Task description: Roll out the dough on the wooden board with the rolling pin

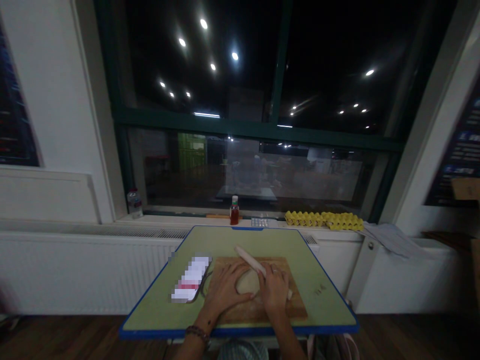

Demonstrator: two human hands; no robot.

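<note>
Forearms [292,345] come in from the bottom edge, bracelet [198,336] on the left wrist, striped cloth [243,351] low between them. Left hand [225,292] spread wide, palm down, thumb held away from the fingers; curves around the left and near side of the dough [247,282], fingers over the board's far left part. Nothing seen in its grasp; how much of it touches the dough, cannot tell. Right hand [273,289] closed from above over the middle of the rolling pin [248,257], fingers bent across it; grip underneath hidden.

Pin slants from far left to near right, far end sticking out past the board's far edge, near end showing beyond the right hand. Dough is pale, flat, roundish, on the board [296,311] between both hands, right part covered by hand and pin. Whether pin presses on dough, cannot tell.

Board sits on green table [326,312] with blue rim. Left of board: phone [191,280], screen pixelated, lying slanted; dark cord [204,286] between it and board. Behind table, on sill: clear bottle [135,205] far left, upright red bottle [234,212] with white cap, white grid [260,222], yellow egg trays [324,220] to the right. Papers [393,240] right of trays. Dark window [247,165] reflects lights.
</note>
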